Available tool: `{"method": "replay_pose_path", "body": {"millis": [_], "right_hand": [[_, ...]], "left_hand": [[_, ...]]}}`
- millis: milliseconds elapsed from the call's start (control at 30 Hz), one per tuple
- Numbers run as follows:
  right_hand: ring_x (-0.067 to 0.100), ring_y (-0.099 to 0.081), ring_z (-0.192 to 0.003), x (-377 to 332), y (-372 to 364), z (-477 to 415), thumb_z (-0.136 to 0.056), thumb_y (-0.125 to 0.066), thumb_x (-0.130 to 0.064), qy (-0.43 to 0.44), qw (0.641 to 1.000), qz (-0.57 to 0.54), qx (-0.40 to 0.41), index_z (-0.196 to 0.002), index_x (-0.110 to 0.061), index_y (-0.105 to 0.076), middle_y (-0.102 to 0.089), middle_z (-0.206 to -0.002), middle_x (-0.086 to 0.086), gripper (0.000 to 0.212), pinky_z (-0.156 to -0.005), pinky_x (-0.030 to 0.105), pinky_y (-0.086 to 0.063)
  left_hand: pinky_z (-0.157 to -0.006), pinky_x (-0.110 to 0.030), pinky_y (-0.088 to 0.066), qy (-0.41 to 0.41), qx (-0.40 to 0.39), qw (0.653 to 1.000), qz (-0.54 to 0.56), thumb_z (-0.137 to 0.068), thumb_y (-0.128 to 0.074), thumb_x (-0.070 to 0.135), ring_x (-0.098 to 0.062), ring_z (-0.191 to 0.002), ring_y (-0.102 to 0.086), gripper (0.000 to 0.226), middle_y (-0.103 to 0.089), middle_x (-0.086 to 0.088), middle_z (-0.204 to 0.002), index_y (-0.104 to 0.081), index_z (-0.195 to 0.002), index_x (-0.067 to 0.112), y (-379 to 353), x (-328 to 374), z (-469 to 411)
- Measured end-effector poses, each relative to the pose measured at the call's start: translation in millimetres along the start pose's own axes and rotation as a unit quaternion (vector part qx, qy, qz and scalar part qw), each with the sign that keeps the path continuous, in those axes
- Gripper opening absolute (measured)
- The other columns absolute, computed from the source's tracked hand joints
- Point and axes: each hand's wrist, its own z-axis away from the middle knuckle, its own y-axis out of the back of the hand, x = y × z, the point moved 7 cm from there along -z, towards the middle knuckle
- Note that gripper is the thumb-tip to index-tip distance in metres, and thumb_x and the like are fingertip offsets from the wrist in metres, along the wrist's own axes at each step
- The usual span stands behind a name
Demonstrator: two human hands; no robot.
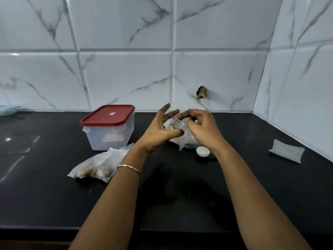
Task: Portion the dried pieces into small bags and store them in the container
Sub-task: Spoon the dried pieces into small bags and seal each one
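Observation:
A small clear bag [181, 131] hangs between my two hands above the black counter [54, 195]. My right hand [203, 129] pinches its upper edge with curled fingers. My left hand [160, 130] has its fingers spread, and its thumb tip touches the bag's side. A few brown dried pieces show near the bag's top. A clear container [110, 130] with a red lid stands shut to the left. In front of it lies a larger clear bag of dried pieces [97, 166]. Under my hands a blue-rimmed dish [191, 146] is mostly hidden.
A small white cap [203, 151] lies by the dish. A stack of flat white bags [286, 150] rests at the right near the tiled side wall. A dark fitting [201, 92] sticks out of the back wall. The counter's front edge runs below my forearms.

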Motion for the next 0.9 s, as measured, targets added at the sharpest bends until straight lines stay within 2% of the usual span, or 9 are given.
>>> {"method": "replay_pose_path", "body": {"millis": [100,200,267,333,467,567,667,767,900], "right_hand": [[0.011,-0.067,-0.090,-0.7,-3.4,1.0,-0.087,-0.041,0.010,-0.041,0.991,-0.124,-0.034,-0.089,-0.005,-0.072,-0.073,-0.098,0.005,0.035,-0.075,0.017,-0.053],[0.002,-0.059,-0.070,1.9,-3.5,2.6,-0.089,-0.045,0.009,-0.068,0.985,-0.150,-0.057,-0.098,0.000,-0.071,-0.071,-0.096,0.009,0.029,-0.058,0.012,-0.045],[0.000,-0.054,-0.061,3.4,-4.8,4.2,-0.088,-0.052,0.007,-0.075,0.982,-0.148,-0.084,-0.101,0.000,-0.070,-0.067,-0.082,0.008,0.024,-0.054,0.012,-0.043],[0.002,-0.058,-0.061,4.7,-6.1,5.0,-0.087,-0.062,0.003,-0.077,0.983,-0.132,-0.103,-0.101,-0.001,-0.071,-0.065,-0.075,0.010,0.017,-0.056,0.013,-0.046],[0.018,-0.067,-0.079,15.2,0.2,1.4,-0.075,-0.078,0.000,-0.085,0.990,-0.086,-0.077,-0.096,-0.011,-0.072,-0.070,-0.095,0.023,0.024,-0.073,0.027,-0.058],[0.023,-0.066,-0.075,19.3,6.6,1.4,-0.071,-0.083,-0.008,-0.081,0.995,-0.008,-0.062,-0.093,-0.020,-0.073,-0.071,-0.090,0.018,0.027,-0.073,0.035,-0.057],[0.029,-0.067,-0.081,18.4,2.1,1.6,-0.075,-0.078,-0.006,-0.063,0.994,0.034,-0.077,-0.091,-0.023,-0.074,-0.072,-0.087,0.014,0.024,-0.072,0.040,-0.057],[0.018,-0.064,-0.078,18.9,7.0,-1.6,-0.080,-0.073,-0.002,-0.057,0.997,0.021,-0.045,-0.088,-0.021,-0.075,-0.072,-0.091,0.007,0.020,-0.066,0.029,-0.053],[0.009,-0.061,-0.061,20.7,14.5,0.9,-0.083,-0.068,0.000,-0.112,0.989,-0.093,-0.035,-0.096,-0.007,-0.073,-0.071,-0.089,0.008,0.016,-0.056,0.022,-0.047]], "left_hand": [[-0.104,-0.029,-0.045,0.036,-0.089,0.988,0.117,-0.070,-0.082,0.007,-0.017,-0.120,-0.059,0.089,-0.062,-0.007,-0.129,-0.036,-0.147,0.011,-9.1,-2.7,1.3],[-0.097,-0.028,-0.049,0.033,-0.147,0.978,0.145,-0.059,-0.090,0.037,-0.019,-0.115,-0.062,0.076,-0.069,-0.004,-0.116,-0.060,-0.125,0.016,-17.4,-0.8,5.8],[-0.093,-0.028,-0.051,0.040,-0.134,0.981,0.135,-0.058,-0.088,0.047,-0.020,-0.109,-0.064,0.069,-0.071,-0.006,-0.109,-0.067,-0.115,0.016,-15.5,-2.4,6.4],[-0.091,-0.028,-0.051,0.047,-0.122,0.985,0.116,-0.060,-0.086,0.044,-0.022,-0.101,-0.064,0.055,-0.071,-0.009,-0.102,-0.072,-0.105,0.015,-12.3,-5.4,6.0],[-0.084,-0.020,-0.053,0.063,-0.109,0.987,0.098,-0.078,-0.073,0.012,-0.014,-0.092,-0.066,0.023,-0.073,-0.004,-0.095,-0.072,-0.100,0.010,-12.9,-5.2,8.4],[-0.095,-0.028,-0.052,0.066,-0.087,0.993,0.053,-0.076,-0.078,0.005,-0.020,-0.102,-0.067,0.039,-0.072,-0.010,-0.107,-0.066,-0.113,0.003,-8.4,-9.3,5.6],[-0.098,-0.032,-0.051,0.065,-0.081,0.994,-0.030,-0.071,-0.083,0.005,-0.024,-0.109,-0.065,0.049,-0.070,-0.009,-0.113,-0.064,-0.117,0.007,-6.1,-12.8,2.3],[-0.094,-0.030,-0.053,0.055,-0.065,0.994,-0.075,-0.069,-0.083,0.003,-0.021,-0.102,-0.066,0.049,-0.069,-0.006,-0.108,-0.063,-0.113,0.009,-2.9,-15.0,-0.5],[-0.079,-0.029,-0.052,0.029,-0.037,0.994,-0.101,-0.064,-0.085,0.012,-0.015,-0.088,-0.065,0.044,-0.070,-0.003,-0.097,-0.066,-0.103,0.011,4.0,-17.3,-4.8]]}}
